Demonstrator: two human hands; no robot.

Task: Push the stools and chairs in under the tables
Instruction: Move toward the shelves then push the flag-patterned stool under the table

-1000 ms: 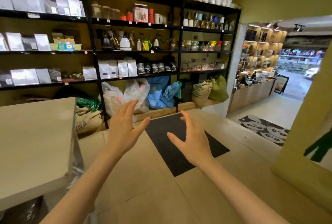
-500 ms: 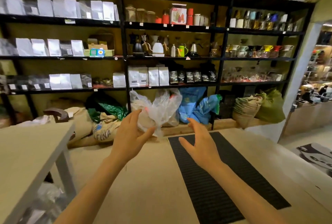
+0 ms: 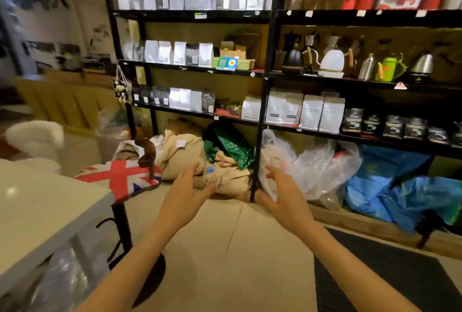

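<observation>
A bar stool (image 3: pixel 120 178) with a Union Jack seat, a small dark wooden backrest and a black pedestal stands at the corner of the white table (image 3: pixel 37 211) on the left. Part of its seat sits behind the table's edge. My left hand (image 3: pixel 185 196) is raised in front of me, fingers apart, a little to the right of the stool and not touching it. My right hand (image 3: pixel 285 196) is held up beside it, also open and empty. A white upholstered chair (image 3: pixel 37 139) stands further back on the left.
A tall black shelving unit (image 3: pixel 265 74) with coffee bags, kettles and jars fills the wall ahead. Burlap sacks (image 3: pixel 225 181) and plastic bags (image 3: pixel 312 169) lie on its base. A black floor mat (image 3: pixel 387 281) lies at the lower right. A wooden counter (image 3: pixel 62 94) runs along the back left.
The view has swung left and moved closer to the shelves. The stool and the white chair have come into view. Both hands stay raised and open.
</observation>
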